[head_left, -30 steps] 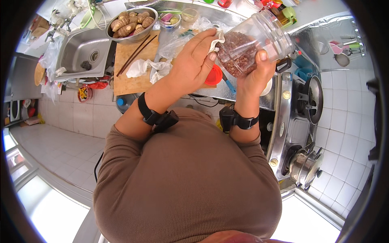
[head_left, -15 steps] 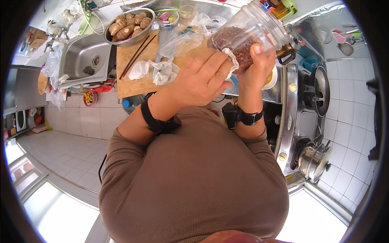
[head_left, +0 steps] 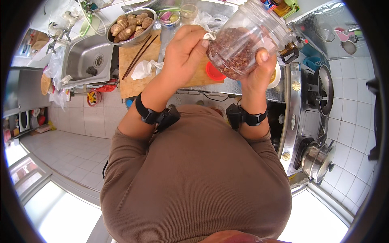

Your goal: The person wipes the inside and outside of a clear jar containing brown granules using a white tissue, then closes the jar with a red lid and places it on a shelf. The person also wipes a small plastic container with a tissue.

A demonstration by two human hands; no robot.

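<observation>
My right hand [head_left: 259, 69] grips a clear jar [head_left: 253, 26] from its right side, thumb on the wall. The jar is held tilted above the counter, its mouth end toward the upper right. Reddish-brown grainy contents [head_left: 237, 54] lie in its lower part. In my left hand [head_left: 187, 54], pinched between thumb and fingers, is a white tissue [head_left: 209, 36] pressed at the left edge of the jar's base. A round red lid [head_left: 215, 71] shows below the jar. Another crumpled tissue [head_left: 145, 69] and a pair of brown chopsticks [head_left: 139, 58] rest on the wooden cutting board [head_left: 126, 87].
A metal bowl of taro roots [head_left: 130, 27] stands at the board's far left, near a small bowl of onions [head_left: 169, 18]. The steel sink [head_left: 87, 60] is at left. A stove [head_left: 293, 117] with a black frying pan [head_left: 323, 90] and a lidded pot [head_left: 317, 161] is at right.
My left hand has moved left with the tissue, off the jar's near side to the edge of its base. The red lid has come into view.
</observation>
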